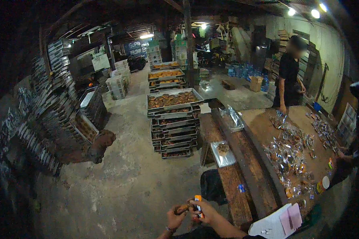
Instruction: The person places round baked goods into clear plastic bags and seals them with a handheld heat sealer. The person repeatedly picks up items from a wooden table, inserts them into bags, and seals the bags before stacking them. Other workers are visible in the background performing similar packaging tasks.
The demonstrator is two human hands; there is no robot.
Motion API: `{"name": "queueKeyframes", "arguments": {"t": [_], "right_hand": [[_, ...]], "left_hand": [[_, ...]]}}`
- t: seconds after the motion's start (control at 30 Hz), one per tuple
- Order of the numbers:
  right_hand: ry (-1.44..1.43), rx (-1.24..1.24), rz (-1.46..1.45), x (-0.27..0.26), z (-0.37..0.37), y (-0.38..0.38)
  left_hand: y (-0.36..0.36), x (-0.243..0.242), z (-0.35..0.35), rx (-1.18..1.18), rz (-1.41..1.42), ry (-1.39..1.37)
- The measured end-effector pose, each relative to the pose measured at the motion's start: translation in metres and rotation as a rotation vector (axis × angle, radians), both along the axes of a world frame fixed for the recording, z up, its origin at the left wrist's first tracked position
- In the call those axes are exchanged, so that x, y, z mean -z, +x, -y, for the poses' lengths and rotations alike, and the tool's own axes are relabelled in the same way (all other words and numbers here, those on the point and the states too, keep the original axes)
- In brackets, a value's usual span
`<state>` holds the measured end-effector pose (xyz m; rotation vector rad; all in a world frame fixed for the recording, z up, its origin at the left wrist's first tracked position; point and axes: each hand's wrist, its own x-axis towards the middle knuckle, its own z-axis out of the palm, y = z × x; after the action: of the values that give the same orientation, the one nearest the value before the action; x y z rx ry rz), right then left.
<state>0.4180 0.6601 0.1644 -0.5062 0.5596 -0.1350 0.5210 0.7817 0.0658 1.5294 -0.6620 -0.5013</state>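
Near the bottom centre, my left hand (176,216) holds a small brown baked piece (181,209), perhaps a bun or doughnut. Close against it, my right hand (206,211) grips an orange and white object (198,206) whose exact kind I cannot tell. Both hands are above the concrete floor, just left of a wooden bench (232,185). On that bench lies a stack of clear plastic bags (226,161) with a small brown item on top. A metal tray (197,98) of browned baked goods tops a tall stack of trays ahead.
Many wrapped baked goods (287,155) cover part of the table (257,116) at right. A person (288,71) in dark clothes reaches to its far end; another person's hand (345,155) rests at its right edge. Paper sheets (269,224) lie near me. Empty trays (42,131) are piled left.
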Motion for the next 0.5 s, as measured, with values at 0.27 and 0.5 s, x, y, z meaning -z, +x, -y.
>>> {"name": "queueKeyframes", "arguments": {"t": [0.27, 0.5], "right_hand": [[-1.47, 0.268, -0.317, -0.013, 0.094, 0.007], [-1.287, 0.662, -0.564, -0.005, 0.108, 0.027]], "left_hand": [[0.078, -0.053, 0.095, 0.577, -0.776, -0.064], [0.079, -0.077, 0.183, 0.62, -1.015, 0.064]]}}
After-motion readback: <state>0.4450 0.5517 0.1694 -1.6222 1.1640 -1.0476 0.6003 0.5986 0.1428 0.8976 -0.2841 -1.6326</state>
